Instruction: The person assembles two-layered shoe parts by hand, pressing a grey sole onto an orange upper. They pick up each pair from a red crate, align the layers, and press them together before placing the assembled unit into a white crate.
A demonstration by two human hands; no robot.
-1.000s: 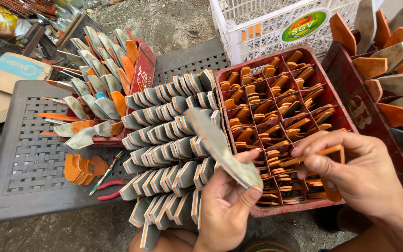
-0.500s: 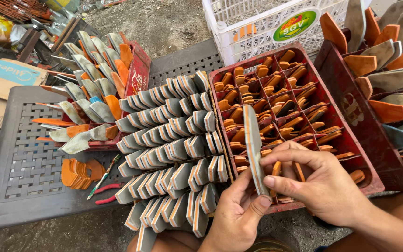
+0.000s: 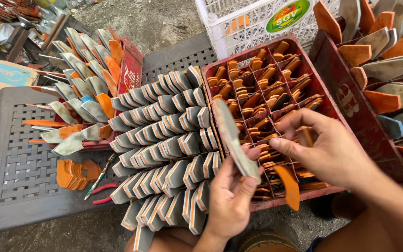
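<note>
My left hand (image 3: 229,196) grips a grey shoe sole (image 3: 233,137) edge-on, its toe pointing up and away. An orange heel piece (image 3: 289,185) hangs at the sole's lower end, touching my left thumb side. My right hand (image 3: 330,149) hovers over the red divided crate (image 3: 323,86), fingers curled around a small orange piece at a compartment. The crate's cells hold several orange and brown heel pieces. To the left lie rows of stacked grey soles with orange edges (image 3: 169,140).
A dark plastic lattice table (image 3: 19,158) carries a pile of orange pieces (image 3: 73,173) and red-handled pliers (image 3: 100,179). Another red crate (image 3: 129,65) with soles stands far left, a white basket (image 3: 257,18) behind, more soles in a crate at right (image 3: 383,70).
The left hand has turned the grey sole from flat and slanted to edge-on and upright. The right hand left the sole's lower end and reached into the crate compartments.
</note>
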